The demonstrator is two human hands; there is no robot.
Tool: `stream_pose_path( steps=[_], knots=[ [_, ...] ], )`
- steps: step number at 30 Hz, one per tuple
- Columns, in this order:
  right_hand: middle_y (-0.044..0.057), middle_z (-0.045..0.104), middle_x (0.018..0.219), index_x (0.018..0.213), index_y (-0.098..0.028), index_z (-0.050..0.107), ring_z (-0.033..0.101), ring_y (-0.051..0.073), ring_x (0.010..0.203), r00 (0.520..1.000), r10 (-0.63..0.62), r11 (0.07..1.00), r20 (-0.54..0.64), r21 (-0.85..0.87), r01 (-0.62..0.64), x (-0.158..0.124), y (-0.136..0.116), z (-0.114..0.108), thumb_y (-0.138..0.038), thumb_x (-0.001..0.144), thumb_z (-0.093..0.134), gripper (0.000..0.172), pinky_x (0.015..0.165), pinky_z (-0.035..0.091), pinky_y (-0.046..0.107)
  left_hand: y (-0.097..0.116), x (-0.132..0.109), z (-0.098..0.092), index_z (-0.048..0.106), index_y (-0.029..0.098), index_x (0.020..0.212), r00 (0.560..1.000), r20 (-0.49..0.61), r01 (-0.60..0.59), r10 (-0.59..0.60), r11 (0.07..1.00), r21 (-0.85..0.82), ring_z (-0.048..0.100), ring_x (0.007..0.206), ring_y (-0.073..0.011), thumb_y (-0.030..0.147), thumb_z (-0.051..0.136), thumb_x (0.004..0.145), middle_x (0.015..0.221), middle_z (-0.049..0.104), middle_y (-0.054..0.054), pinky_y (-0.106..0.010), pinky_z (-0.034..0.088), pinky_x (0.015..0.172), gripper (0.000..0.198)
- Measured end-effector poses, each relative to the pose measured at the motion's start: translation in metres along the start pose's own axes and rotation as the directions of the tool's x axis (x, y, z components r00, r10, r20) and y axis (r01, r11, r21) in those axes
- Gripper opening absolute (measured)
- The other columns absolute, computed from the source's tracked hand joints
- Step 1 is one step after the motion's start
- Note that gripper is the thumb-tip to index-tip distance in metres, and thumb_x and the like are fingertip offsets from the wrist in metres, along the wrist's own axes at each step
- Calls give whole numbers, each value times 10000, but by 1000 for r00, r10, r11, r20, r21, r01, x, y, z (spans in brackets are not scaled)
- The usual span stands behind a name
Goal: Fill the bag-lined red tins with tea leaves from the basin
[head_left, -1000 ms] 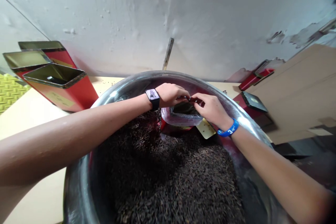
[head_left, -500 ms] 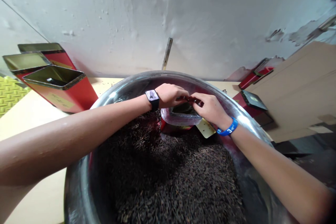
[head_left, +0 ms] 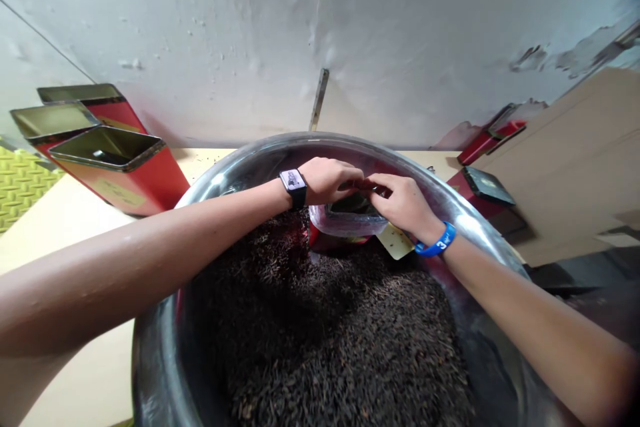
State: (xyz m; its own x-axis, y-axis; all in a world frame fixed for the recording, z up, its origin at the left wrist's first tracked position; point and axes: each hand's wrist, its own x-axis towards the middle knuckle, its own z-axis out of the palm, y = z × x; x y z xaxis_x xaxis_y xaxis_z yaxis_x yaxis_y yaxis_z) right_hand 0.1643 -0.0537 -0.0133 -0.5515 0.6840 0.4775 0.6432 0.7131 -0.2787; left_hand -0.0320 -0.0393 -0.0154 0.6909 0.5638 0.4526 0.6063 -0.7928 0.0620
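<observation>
A large metal basin [head_left: 165,353] holds a heap of dark dry leaves [head_left: 350,340]. Near its far wall stands a red tin [head_left: 333,241] with a clear plastic bag [head_left: 345,225] folded over its rim. My left hand [head_left: 331,180], with a watch at the wrist, is closed in a pinch at the tin's far side, on what seems to be the bag's edge. Beside it my right hand [head_left: 403,201] pinches at the same edge, fingertips close to the left ones. A yellow card [head_left: 395,242] lies under my right hand, against the tin.
Three open red tins [head_left: 150,177] stand on the pale table [head_left: 60,233] at the left. More red tins [head_left: 475,193] and a cardboard box [head_left: 565,167] are at the right. The wall [head_left: 225,47] rises behind the basin.
The view has shifted slightly, so the scene sits a little further right. My two hands have drawn slightly closer together at the fingertips, both still pinching at the bag's edge.
</observation>
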Motion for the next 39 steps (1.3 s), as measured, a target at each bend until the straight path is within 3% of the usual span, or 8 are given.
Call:
stream_pose_path(
  steps=[20, 25, 27, 29, 31, 33, 35, 39],
  knots=[
    [51, 659, 873, 932, -184, 653, 591, 169, 797, 999, -24, 997, -26, -73, 22, 0, 5, 6, -194, 810, 463, 226, 732, 446, 304, 4, 0, -7, 574, 206, 975, 1000, 13, 14, -15, 1000, 9, 569, 767, -138, 308, 424, 851, 934, 633, -31, -247, 376, 604, 221],
    [36, 642, 782, 805, -181, 628, 559, 139, 672, 985, 21, 999, -171, -23, -26, -6, -19, -3, -282, 832, 449, 208, 653, 429, 269, 1, -1, -6, 579, 204, 996, 1000, 8, 25, -25, 1000, -3, 569, 795, -144, 296, 444, 832, 945, 629, -35, -248, 384, 624, 231],
    [20, 607, 668, 689, -183, 601, 524, 124, 594, 993, 10, 998, -117, 56, -3, -10, -34, -7, -337, 844, 426, 281, 601, 414, 257, 1, -1, -5, 587, 199, 973, 1000, 10, 28, -28, 1000, 1, 569, 787, -143, 299, 442, 836, 937, 631, -34, -248, 382, 620, 224],
    [1, 589, 617, 648, -183, 594, 517, 112, 569, 992, -75, 980, 105, 194, 53, -13, -48, -6, -348, 850, 414, 317, 574, 407, 239, 0, 0, -4, 590, 199, 954, 1000, 17, 25, -25, 1000, 0, 568, 777, -139, 297, 437, 840, 942, 632, -31, -247, 382, 620, 215],
    [-8, 627, 674, 720, -185, 632, 554, 103, 615, 879, -232, 933, 417, 351, 80, -16, -58, 2, -320, 848, 428, 275, 597, 418, 216, 0, 0, -4, 586, 200, 951, 1000, 24, 18, -18, 1000, -2, 567, 777, -137, 294, 435, 841, 951, 631, -28, -248, 383, 627, 209],
    [2, 668, 785, 843, -195, 660, 591, 108, 687, 659, -361, 909, 659, 406, 93, -22, -61, 15, -284, 834, 463, 217, 643, 427, 209, -1, 0, -4, 580, 199, 954, 1000, 24, 17, -17, 1000, -2, 566, 781, -139, 294, 434, 842, 956, 630, -29, -251, 384, 634, 207],
    [40, 682, 840, 932, -196, 667, 611, 143, 727, 522, -325, 945, 789, 294, 144, -30, -56, 32, -251, 809, 494, 219, 659, 430, 234, -1, 0, -4, 575, 198, 947, 1000, 17, 24, -24, 1000, 1, 565, 782, -141, 295, 429, 843, 952, 630, -29, -253, 382, 636, 204],
    [100, 675, 908, 1097, -219, 619, 619, 211, 787, 574, -59, 984, 817, -49, 171, -46, -32, 63, -232, 769, 514, 344, 649, 428, 280, -1, -1, -5, 563, 198, 951, 999, 16, 39, -39, 999, 5, 564, 765, -141, 297, 425, 846, 931, 634, -28, -253, 375, 626, 200]
  ],
)
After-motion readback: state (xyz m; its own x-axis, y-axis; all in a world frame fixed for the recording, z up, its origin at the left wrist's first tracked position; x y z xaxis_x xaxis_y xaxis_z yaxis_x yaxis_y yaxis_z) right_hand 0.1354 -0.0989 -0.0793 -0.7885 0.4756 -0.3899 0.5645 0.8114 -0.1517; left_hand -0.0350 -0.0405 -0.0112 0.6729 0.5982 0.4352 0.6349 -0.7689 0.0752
